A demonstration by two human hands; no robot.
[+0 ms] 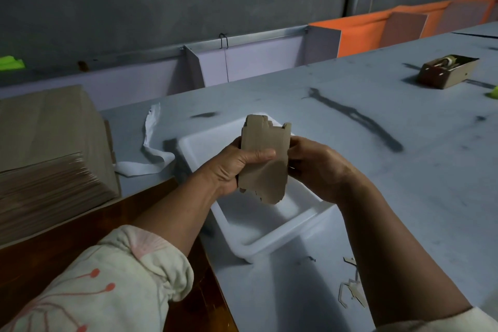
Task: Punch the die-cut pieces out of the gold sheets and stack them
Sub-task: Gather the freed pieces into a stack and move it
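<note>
Pointing up, lengthwise: pcs stack (265,159)

Saw a pale grey table (431,183), streaked dark, bearing a white tub (250,224) and a white cloth strip (147,164) just left of it. Noted a small cardboard box (447,73) far right, cardboard scraps (353,291) nearer.

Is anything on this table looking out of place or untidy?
Yes. Thin offcut scraps lie loose on the table near the right forearm, outside the white tray. A crumpled white strip trails left of the tray. The held die-cut pieces look normal.
</note>
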